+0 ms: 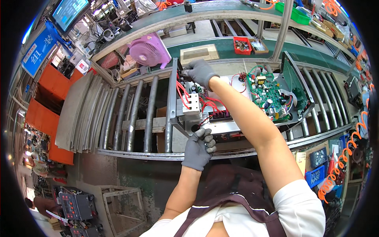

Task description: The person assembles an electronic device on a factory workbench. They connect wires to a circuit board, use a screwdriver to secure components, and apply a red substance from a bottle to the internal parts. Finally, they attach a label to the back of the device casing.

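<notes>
An open metal chassis (173, 93) lies on the roller conveyor in front of me, with a green circuit board (268, 93) in its right half. Near its left panel stands a white breaker block (192, 103) with red wires (211, 105) running from it. My right hand (200, 73), in a grey glove, reaches across to the far left corner of the chassis. Its fingers are bent together by the panel, and what they grip is hidden. By the near left corner, my gloved left hand (198, 149) has its fingers curled; anything inside them cannot be made out.
Metal rollers (150, 114) extend on both sides of the chassis. Flat grey sheets (81, 114) stand stacked at left. Behind are a purple fan (146, 53) and a red parts bin (242, 46). An orange coiled hose (343, 158) hangs at right, near blue bins (316, 175).
</notes>
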`<state>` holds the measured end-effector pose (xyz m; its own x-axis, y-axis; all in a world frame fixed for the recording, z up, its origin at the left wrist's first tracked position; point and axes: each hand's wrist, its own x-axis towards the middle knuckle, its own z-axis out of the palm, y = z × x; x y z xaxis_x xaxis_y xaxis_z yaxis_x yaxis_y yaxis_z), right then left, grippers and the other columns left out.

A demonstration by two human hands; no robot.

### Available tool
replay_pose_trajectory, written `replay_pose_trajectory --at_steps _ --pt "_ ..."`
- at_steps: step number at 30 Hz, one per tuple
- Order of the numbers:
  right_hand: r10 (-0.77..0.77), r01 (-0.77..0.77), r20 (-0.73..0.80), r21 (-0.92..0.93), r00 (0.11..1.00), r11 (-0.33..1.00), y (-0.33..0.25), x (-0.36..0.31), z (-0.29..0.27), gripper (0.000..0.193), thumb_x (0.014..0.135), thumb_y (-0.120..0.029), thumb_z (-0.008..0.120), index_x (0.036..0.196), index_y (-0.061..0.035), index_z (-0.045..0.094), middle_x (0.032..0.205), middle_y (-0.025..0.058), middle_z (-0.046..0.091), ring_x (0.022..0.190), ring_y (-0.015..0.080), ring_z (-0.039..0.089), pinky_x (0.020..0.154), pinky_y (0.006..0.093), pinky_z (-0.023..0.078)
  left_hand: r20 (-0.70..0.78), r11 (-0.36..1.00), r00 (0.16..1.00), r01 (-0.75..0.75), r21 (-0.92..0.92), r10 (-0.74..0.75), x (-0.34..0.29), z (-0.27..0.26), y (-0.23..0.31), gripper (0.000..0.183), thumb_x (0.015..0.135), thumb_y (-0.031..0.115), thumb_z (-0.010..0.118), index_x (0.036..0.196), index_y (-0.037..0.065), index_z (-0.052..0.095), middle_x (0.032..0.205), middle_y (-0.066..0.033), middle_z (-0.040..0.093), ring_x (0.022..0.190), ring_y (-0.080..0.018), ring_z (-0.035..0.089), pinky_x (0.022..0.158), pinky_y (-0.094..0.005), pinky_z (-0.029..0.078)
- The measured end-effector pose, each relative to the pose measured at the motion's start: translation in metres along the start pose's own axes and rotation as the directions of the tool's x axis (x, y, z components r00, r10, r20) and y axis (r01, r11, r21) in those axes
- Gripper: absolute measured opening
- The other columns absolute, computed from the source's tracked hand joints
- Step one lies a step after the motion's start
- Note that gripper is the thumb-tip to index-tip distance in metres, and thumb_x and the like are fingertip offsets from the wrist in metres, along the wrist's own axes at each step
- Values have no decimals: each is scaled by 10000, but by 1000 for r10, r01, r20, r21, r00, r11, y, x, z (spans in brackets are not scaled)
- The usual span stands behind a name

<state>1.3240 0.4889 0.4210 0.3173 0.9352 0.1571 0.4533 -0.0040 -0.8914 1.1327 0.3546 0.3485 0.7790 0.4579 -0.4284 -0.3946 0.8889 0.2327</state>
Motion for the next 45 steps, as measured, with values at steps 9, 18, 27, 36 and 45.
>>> replay_pose_trajectory --at_steps 9,18,27,36,45 --pt "-41 44 21 -197 999 979 -7 -5 -3 256 810 -287 630 880 -45 675 822 190 647 793 344 620 741 395 469 -21 1000 1000 -16 17 16 0 4 -1 175 857 223 528 850 49 534 627 -10 424 572 -150 384 438 -264 302" --pt "-85 88 26 -180 996 980 -6 -7 -2 244 806 -252 631 913 -37 670 796 171 648 733 289 614 696 366 466 -25 1000 999 -20 17 20 1 1 -1 176 863 227 523 838 53 535 627 -13 434 570 -154 395 440 -268 315" --pt "-136 134 4 -197 991 971 -8 -9 -1 220 786 -227 646 906 -44 660 816 172 646 790 315 615 725 383 466 9 1000 1000 -16 5 16 2 -1 -1 176 875 227 513 817 60 519 623 -7 425 565 -145 391 438 -262 316" --pt "-227 212 -46 -216 973 953 -1 -8 4 192 795 -208 615 877 -39 654 798 170 641 783 328 609 727 392 464 -4 999 999 -31 21 31 0 3 -3 178 878 226 506 833 53 512 622 -4 422 567 -142 389 439 -253 317" --pt "-70 102 130 -260 989 960 -4 0 3 276 881 -262 507 909 -23 642 778 177 628 718 310 585 680 392 443 -23 999 999 -26 47 27 3 7 -8 176 856 221 519 844 46 530 622 -10 438 566 -145 392 435 -259 318"
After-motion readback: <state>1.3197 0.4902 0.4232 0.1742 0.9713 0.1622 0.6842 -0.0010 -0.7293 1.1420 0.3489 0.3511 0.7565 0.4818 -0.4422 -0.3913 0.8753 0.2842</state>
